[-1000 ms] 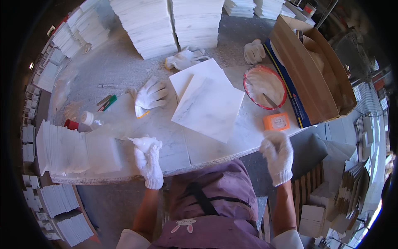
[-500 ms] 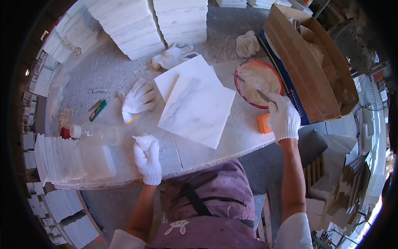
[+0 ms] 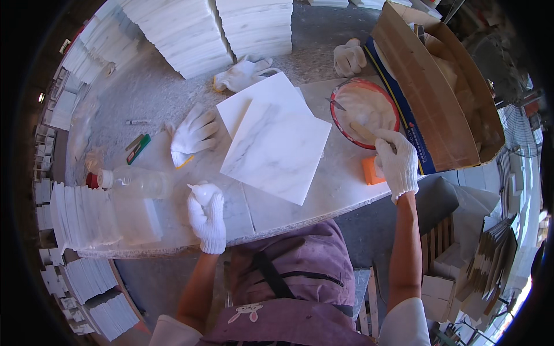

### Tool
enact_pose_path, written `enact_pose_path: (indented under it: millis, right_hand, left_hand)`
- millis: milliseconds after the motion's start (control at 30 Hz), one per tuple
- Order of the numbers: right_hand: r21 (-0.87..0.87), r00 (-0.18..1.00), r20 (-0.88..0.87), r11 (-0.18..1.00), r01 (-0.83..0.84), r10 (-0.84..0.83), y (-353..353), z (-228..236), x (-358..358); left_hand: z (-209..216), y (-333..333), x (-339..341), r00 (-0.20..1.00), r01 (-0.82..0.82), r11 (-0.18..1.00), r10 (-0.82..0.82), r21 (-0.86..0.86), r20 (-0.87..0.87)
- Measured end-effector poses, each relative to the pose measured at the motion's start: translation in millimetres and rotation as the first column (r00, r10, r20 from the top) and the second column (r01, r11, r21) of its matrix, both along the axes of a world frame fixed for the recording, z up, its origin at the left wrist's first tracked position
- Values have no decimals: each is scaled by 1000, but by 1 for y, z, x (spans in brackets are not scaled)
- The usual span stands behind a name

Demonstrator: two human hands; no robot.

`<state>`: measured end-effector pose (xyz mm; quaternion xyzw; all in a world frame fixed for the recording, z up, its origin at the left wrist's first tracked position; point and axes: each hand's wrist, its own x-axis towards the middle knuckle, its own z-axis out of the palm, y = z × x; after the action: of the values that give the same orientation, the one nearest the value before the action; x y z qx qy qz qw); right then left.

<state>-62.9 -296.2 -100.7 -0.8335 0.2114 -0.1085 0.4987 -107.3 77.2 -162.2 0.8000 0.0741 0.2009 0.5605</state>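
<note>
White knit gloves on both hands (image 3: pixel 208 216), white short sleeves, purple apron with black straps

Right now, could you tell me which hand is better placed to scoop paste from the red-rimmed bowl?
The right hand: it already grips the stick lying in the red-rimmed bowl. The left hand rests at the table's near edge, away from it.

A large open brown cardboard box (image 3: pixel 438 92) lies tilted at two o'clock on the table's far right, a blue printed flap (image 3: pixel 398 109) along its near edge. A clear plastic bottle (image 3: pixel 135 183) with a white cap lies on its side at nine o'clock.
</note>
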Motion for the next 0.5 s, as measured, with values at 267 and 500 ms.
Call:
enact_pose_path:
  millis: [267, 500]
  right_hand:
    - [162, 999, -29, 986, 46, -42, 3, 2, 2]
    - [365, 995, -81, 928, 78, -52, -1, 10, 0]
  left_hand:
    - [0, 2, -1, 1000, 6, 999, -5, 39, -19]
    - [-1, 1, -1, 999, 30, 999, -30, 12, -26]
